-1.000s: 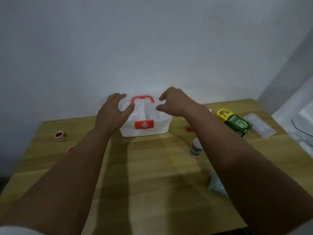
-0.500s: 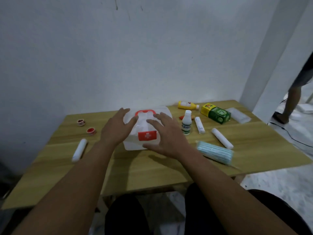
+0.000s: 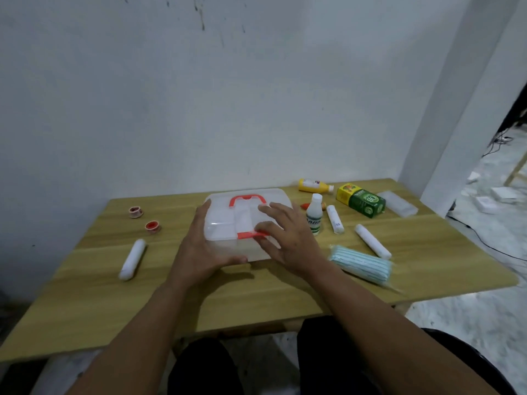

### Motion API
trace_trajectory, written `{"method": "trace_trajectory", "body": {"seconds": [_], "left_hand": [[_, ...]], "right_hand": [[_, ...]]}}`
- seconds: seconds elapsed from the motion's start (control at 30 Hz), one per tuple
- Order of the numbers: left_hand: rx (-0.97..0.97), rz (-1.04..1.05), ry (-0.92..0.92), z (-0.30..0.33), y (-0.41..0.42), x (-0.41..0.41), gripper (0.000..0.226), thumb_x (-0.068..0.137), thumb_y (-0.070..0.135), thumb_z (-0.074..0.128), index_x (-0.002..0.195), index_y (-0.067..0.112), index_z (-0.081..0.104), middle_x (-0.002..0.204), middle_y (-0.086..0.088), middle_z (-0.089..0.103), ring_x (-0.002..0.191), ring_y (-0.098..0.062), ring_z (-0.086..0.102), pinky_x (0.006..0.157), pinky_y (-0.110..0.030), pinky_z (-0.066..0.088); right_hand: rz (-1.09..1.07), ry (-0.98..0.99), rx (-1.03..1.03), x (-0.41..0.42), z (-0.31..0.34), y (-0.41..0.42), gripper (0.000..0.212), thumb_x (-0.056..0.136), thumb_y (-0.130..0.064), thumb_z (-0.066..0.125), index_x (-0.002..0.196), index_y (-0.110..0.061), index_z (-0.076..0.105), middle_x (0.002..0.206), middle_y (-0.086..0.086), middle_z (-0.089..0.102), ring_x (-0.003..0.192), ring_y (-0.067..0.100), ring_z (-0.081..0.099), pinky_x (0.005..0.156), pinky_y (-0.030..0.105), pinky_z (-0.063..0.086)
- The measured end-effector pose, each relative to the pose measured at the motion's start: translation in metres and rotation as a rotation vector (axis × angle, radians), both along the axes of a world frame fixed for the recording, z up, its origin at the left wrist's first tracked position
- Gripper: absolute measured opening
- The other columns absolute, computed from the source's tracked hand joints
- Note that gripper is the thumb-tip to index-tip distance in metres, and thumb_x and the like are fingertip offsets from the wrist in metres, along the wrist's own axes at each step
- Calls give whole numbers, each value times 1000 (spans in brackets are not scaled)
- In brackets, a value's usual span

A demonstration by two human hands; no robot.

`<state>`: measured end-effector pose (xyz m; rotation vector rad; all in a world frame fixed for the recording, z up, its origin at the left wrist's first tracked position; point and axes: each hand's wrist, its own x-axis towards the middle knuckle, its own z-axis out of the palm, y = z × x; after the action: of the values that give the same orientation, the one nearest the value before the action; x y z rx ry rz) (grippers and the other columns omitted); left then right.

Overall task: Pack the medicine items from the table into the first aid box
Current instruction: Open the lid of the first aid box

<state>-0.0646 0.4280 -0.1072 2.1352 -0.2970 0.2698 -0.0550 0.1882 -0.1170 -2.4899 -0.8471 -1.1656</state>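
The first aid box [image 3: 221,220], translucent white with a red handle and a red latch, sits shut at the middle of the wooden table [image 3: 256,297]. My left hand [image 3: 199,252] clasps its left side, thumb under the front edge. My right hand [image 3: 288,238] lies spread on the lid's right half, thumb at the latch. Loose around the box are a white bandage roll [image 3: 132,259], two red tape rolls [image 3: 152,226], a white bottle [image 3: 314,216], a yellow bottle [image 3: 313,185], a green and yellow carton [image 3: 362,203], two more white rolls [image 3: 372,245] and a pack of face masks [image 3: 360,265].
A clear flat packet [image 3: 397,206] lies at the table's far right corner. A small orange item [image 3: 304,206] pokes out behind the white bottle. A white wall stands just behind the table. My legs are under the near edge, and cables cross the floor on the right.
The view has pulled back and the whole table now shows. The box lies nearer to me with its lid facing up. My right hand has come from the top down to the latch.
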Motion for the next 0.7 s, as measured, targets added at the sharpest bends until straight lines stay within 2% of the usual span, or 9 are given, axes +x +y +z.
{"method": "trace_trajectory", "body": {"seconds": [0.13,0.23,0.3,0.37,0.43,0.5,0.57,0.63,0.7], "left_hand": [[-75,46,-21,-9,-4,-2,133,62,44,97,161,47,9,151,15,45,130,-12,50,99,-36,53],[-118,65,8,-10,-4,-2,145,61,37,99,161,49,-5,152,11,49,128,-7,48,103,-33,47],[-95,69,13,-9,-4,-1,151,59,39,100,160,52,-12,159,4,46,135,-13,48,108,-37,44],[-80,64,6,-6,-3,0,149,57,43,100,161,52,-8,161,5,42,141,-16,45,113,-42,44],[-33,62,-16,-6,-2,2,136,57,48,98,160,50,10,157,12,42,138,-9,43,112,-44,45],[1,57,-40,-7,-1,5,120,57,53,96,155,48,26,149,18,46,131,-2,43,109,-43,49],[9,58,-35,-8,-1,6,116,56,55,95,154,46,32,149,18,48,131,0,43,107,-40,49],[12,62,-39,-8,-3,8,113,57,55,94,151,49,32,148,21,48,130,0,43,105,-37,47],[17,70,-41,-7,-4,7,113,57,54,94,150,50,29,147,21,48,130,0,42,104,-36,46]], "right_hand": [[32,-8,83,6,21,7,21,99,-31,65,103,-12,72,118,5,73,110,26,66,100,55,46],[86,62,211,15,58,8,27,99,-34,61,107,-10,69,102,4,74,93,26,68,84,47,52],[62,208,305,28,91,10,26,98,-40,61,105,-16,66,95,1,74,89,24,70,78,42,54],[26,404,379,52,126,12,21,96,-39,66,101,-18,67,92,-3,73,88,18,70,77,35,53],[-54,522,394,80,152,15,25,95,-42,67,101,-18,70,91,-4,70,87,16,66,73,29,46],[-220,503,377,105,162,18,40,95,-57,60,107,-20,69,98,-2,71,93,20,65,73,31,45],[-387,479,355,125,159,19,58,94,-71,50,115,-19,67,110,2,71,102,25,65,76,34,46],[-421,571,335,141,150,18,72,91,-77,46,129,-18,61,128,9,63,117,30,61,87,39,50],[-346,723,356,153,141,15,84,89,-78,50,146,-16,49,147,15,46,132,37,53,105,47,47]]}}
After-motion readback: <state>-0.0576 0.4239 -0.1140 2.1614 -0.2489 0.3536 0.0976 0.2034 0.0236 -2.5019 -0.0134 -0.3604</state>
